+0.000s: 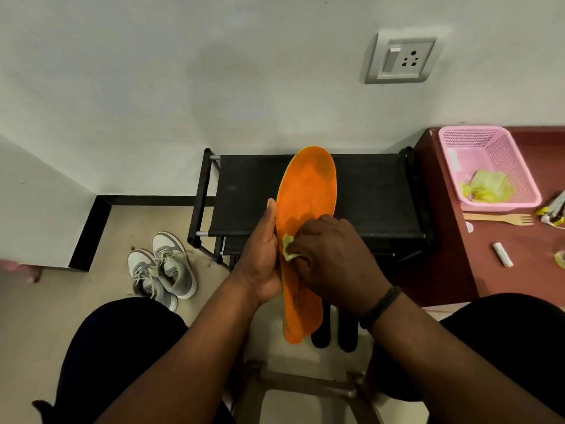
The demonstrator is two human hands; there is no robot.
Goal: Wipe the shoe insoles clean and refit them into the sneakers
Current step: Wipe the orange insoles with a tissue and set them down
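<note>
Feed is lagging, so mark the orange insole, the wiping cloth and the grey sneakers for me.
orange insole (308,191): head view, bare upper forefoot.
wiping cloth (287,246): head view, green corner showing by the fingers.
grey sneakers (175,270): head view, right shoe's side.

1. We see a room lit softly and evenly, the wall (153,71) pale and without glare.
2. We find the foreground dim: forearms and lap nearly lose their detail.
3. We note a faint shadow on the wall above the black rack (367,191).
4. We see wide-angle bending at the edges; the socket plate (402,56) leans.
5. We find the centre sharp and the corners soft.
</note>
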